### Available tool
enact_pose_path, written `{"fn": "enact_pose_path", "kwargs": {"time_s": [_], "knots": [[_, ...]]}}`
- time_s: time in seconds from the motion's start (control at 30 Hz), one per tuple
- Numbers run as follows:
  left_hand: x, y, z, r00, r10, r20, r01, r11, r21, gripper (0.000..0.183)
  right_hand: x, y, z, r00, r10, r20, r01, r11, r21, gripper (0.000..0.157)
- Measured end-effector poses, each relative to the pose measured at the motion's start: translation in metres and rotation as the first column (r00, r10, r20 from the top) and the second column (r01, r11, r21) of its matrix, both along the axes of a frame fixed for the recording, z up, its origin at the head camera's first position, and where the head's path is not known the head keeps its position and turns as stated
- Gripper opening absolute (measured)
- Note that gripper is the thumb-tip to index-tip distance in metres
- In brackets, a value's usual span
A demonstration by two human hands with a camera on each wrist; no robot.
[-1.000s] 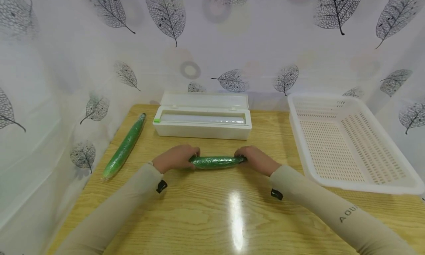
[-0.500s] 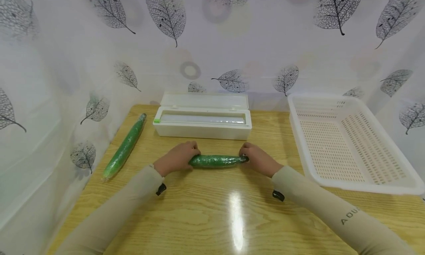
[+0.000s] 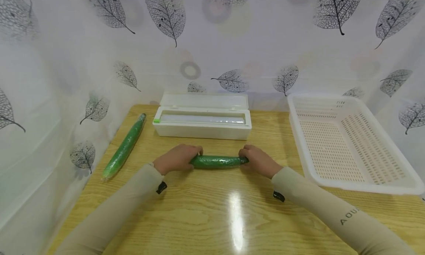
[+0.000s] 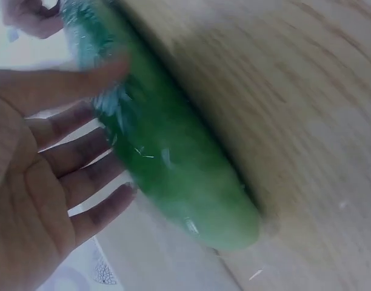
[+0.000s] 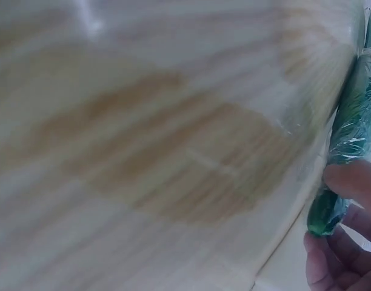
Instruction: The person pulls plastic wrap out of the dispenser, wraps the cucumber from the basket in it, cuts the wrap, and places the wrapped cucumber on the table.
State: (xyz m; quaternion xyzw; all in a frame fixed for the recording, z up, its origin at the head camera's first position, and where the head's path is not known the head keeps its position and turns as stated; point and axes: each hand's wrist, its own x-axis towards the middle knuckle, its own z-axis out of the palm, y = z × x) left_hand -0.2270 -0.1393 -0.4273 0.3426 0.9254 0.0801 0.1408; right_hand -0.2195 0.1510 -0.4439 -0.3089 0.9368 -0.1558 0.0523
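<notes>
A plastic-wrapped cucumber (image 3: 217, 162) lies crosswise at the middle of the wooden table, its dark tip to the right. My left hand (image 3: 177, 159) holds its left end; in the left wrist view the thumb lies over the wrapped cucumber (image 4: 173, 163) and the fingers touch its other side. The pale rounded end sticks out past that hand. With thumb and fingers, my right hand (image 3: 260, 161) pinches the dark tip, also seen in the right wrist view, where film wrinkles over the cucumber (image 5: 355, 115).
Another wrapped cucumber (image 3: 125, 146) lies slanted along the table's left edge. Behind the hands stands a white cling-film box (image 3: 202, 131), lid up, a film roll inside. A white perforated basket (image 3: 300, 151) sits at the right. A leaf-patterned curtain (image 3: 149, 74) hangs behind.
Both hands' fingers shifted a little away from the body and then back, with the shine on the cucumber changing. The right hand is slightly further right than a second ago.
</notes>
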Motion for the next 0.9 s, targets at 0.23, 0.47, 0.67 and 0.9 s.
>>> {"fn": "enact_pose_path", "kwargs": {"time_s": [0.23,0.47,0.67,0.9], "knots": [[0.004,0.001,-0.007,0.998,-0.007,-0.057,0.008,1.000,0.014,0.054,-0.004,0.003,0.000,0.999,-0.008,0.036,0.009,1.000,-0.029,0.025],[0.001,-0.001,-0.007,1.000,-0.006,-0.012,0.006,1.000,0.030,0.049,-0.007,0.008,0.000,0.997,-0.024,0.074,0.027,0.999,-0.042,0.023],[0.001,0.000,-0.003,0.999,-0.001,0.035,0.000,1.000,0.030,0.048,-0.008,0.011,0.004,0.990,-0.015,0.138,0.021,0.999,-0.043,0.031],[0.004,0.000,0.001,0.997,0.011,0.078,-0.013,1.000,0.026,0.048,-0.006,0.009,0.014,0.981,0.030,0.190,-0.028,1.000,-0.011,0.047]]}}
